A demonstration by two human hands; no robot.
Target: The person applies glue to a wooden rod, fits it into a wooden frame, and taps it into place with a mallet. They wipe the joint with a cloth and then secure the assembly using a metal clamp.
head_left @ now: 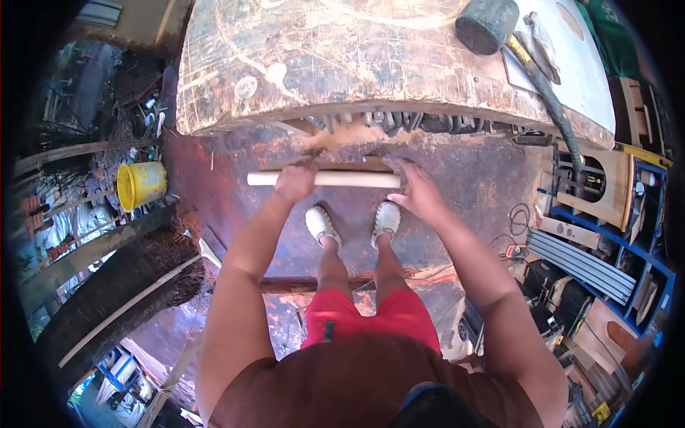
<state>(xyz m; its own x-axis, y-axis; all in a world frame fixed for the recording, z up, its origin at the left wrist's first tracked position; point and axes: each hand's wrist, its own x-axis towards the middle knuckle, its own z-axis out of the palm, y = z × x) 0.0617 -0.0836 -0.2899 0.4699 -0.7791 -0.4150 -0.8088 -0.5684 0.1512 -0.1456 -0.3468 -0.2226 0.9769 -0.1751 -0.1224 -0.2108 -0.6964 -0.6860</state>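
Observation:
A length of pale wood (357, 179) lies crosswise in front of me, above the floor and just short of the workbench. My left hand (296, 182) is closed around it left of its middle, and its left end sticks out past my fist. At the right end, my right hand (419, 191) has its thumb and fingers spread apart, with the tips close beside the wood. Behind the wood, a brown strip shows along its upper edge.
A worn workbench (321, 57) stands ahead, with a black mallet (487, 26) on it and clamps (389, 121) under its edge. A yellow bucket (143, 185) is at left. Blue shelving (642, 264) and a cable (521, 221) are at right.

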